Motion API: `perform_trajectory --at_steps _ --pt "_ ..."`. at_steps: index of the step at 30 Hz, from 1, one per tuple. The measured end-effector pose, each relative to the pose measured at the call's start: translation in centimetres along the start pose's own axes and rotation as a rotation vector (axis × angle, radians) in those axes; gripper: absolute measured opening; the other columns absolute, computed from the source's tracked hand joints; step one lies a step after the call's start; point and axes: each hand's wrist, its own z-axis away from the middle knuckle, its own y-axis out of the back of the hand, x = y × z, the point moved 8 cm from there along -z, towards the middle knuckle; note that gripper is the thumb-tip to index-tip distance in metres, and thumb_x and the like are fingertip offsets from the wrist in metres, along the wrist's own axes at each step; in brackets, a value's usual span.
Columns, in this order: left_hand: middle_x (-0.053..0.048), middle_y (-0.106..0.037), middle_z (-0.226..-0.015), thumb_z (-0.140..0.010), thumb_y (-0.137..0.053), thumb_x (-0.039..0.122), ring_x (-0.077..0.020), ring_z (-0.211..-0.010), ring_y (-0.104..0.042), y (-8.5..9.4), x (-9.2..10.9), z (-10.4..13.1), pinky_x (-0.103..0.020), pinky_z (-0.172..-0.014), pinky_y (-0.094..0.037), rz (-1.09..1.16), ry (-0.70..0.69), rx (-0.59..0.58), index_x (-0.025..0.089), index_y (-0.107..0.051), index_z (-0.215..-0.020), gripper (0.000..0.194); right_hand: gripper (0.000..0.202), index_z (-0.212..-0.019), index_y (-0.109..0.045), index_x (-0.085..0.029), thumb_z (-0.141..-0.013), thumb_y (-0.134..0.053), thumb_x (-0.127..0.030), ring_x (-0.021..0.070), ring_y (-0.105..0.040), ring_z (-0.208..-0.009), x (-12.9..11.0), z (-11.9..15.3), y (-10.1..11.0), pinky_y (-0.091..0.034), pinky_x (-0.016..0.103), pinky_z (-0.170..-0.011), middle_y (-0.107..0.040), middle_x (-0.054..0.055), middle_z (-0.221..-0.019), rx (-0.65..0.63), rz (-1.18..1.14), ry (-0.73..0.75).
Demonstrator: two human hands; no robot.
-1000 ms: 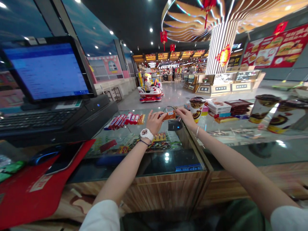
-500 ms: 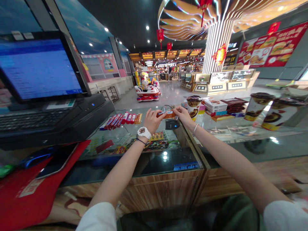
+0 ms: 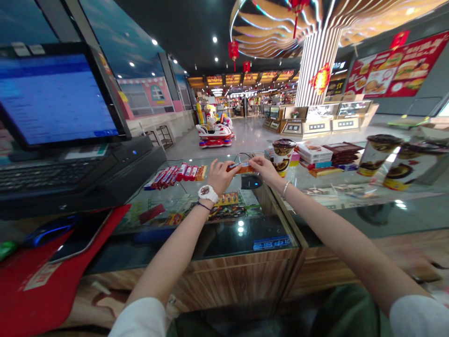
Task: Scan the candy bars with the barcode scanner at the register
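An orange-wrapped snack bar [image 3: 244, 167] is stretched lengthwise between my two hands, above the glass counter. My left hand [image 3: 220, 176], below which sits a white watch [image 3: 207, 193], pinches its left end, thumb along the near side. At the other end the thumb and fingers of my right hand [image 3: 263, 167] are closed on it. Just beneath the bar lies a small black device [image 3: 251, 182] with a blue light and a cable. To the left rests a row of red and purple wrapped bars [image 3: 170, 176], with a golden-orange bar [image 3: 201, 173] at its right end.
A monitor [image 3: 58, 100] and keyboard [image 3: 31, 175] stand at the left, with a phone [image 3: 82, 236] and mouse [image 3: 52, 230] on a red mat [image 3: 45, 299]. Right of my hands are a tall snack cup [image 3: 283, 154], stacked boxes [image 3: 314, 153] and larger cups [image 3: 377, 154].
Both hands have shifted slightly left with the orange bar held between them. The bars and cups on the counter have stayed in place.
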Motion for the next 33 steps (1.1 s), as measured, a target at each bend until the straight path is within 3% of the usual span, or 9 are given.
perform_trajectory --at_steps 4,12,16,21,25,30,33 --pt "-0.006 -0.066 -0.125 -0.095 -0.056 0.025 -0.0235 -0.108 -0.061 -0.1 0.3 0.0 -0.055 -0.113 -0.034 0.013 -0.014 -0.016 0.037 -0.060 -0.134 0.041 0.053 -0.077 -0.061 -0.020 -0.051 -0.085 -0.060 0.0156 -0.062 -0.070 0.6 0.0 0.4 -0.050 0.029 -0.067 -0.066 -0.001 -0.070 0.038 -0.015 -0.043" --pt "-0.007 -0.064 -0.132 -0.095 -0.055 0.022 -0.0227 -0.120 -0.058 0.1 1.1 -0.1 -0.054 -0.118 -0.030 0.071 -0.105 -0.023 0.033 -0.060 -0.134 0.041 0.050 -0.073 -0.062 -0.020 -0.051 -0.086 -0.058 0.0133 -0.060 -0.065 -0.1 -0.2 2.0 -0.048 0.026 -0.064 -0.065 -0.002 -0.068 0.147 -0.014 0.024" --pt "-0.007 -0.062 -0.135 -0.093 -0.054 0.017 -0.0230 -0.122 -0.057 0.0 0.9 0.0 -0.055 -0.118 -0.031 0.092 -0.095 -0.021 0.031 -0.059 -0.135 0.045 0.051 -0.074 -0.063 -0.020 -0.050 -0.087 -0.059 0.0129 -0.060 -0.066 -0.3 -0.2 1.9 -0.048 0.026 -0.064 -0.066 -0.002 -0.069 0.129 -0.068 0.023" --pt "-0.006 -0.062 -0.136 -0.092 -0.053 0.015 -0.0229 -0.121 -0.058 -0.4 0.0 0.3 -0.057 -0.117 -0.032 0.087 -0.060 -0.033 0.032 -0.060 -0.133 0.045 0.054 -0.077 -0.069 -0.019 -0.053 -0.083 -0.064 0.0140 -0.060 -0.066 0.9 0.0 0.8 -0.046 0.026 -0.060 -0.069 0.001 -0.072 -0.006 -0.035 -0.108" --pt "-0.005 -0.061 -0.137 -0.092 -0.054 0.014 -0.0236 -0.121 -0.058 -0.8 -0.4 0.4 -0.059 -0.117 -0.030 0.075 -0.061 -0.049 0.034 -0.060 -0.133 0.046 0.051 -0.071 -0.069 -0.018 -0.051 -0.083 -0.063 0.0138 -0.057 -0.061 1.1 0.0 1.2 -0.045 0.027 -0.059 -0.068 0.001 -0.066 0.026 0.075 -0.100" --pt "-0.006 -0.061 -0.138 -0.093 -0.055 0.016 -0.0231 -0.121 -0.059 -0.6 -0.5 0.2 -0.062 -0.120 -0.022 0.086 -0.069 -0.058 0.035 -0.059 -0.135 0.046 0.044 -0.071 -0.070 -0.018 -0.058 -0.081 -0.058 0.0180 -0.064 -0.069 0.7 -0.4 1.7 -0.050 0.030 -0.066 -0.072 0.004 -0.071 0.086 0.151 -0.021" --pt "-0.007 -0.062 -0.137 -0.094 -0.054 0.017 -0.0232 -0.121 -0.060 -0.4 -0.8 0.2 -0.065 -0.120 -0.019 0.090 -0.062 -0.074 0.035 -0.059 -0.135 0.045 0.034 -0.078 -0.072 -0.019 -0.069 -0.076 -0.051 0.0205 -0.067 -0.076 0.4 -0.7 1.7 -0.054 0.035 -0.077 -0.074 0.004 -0.078 0.024 0.216 0.049"
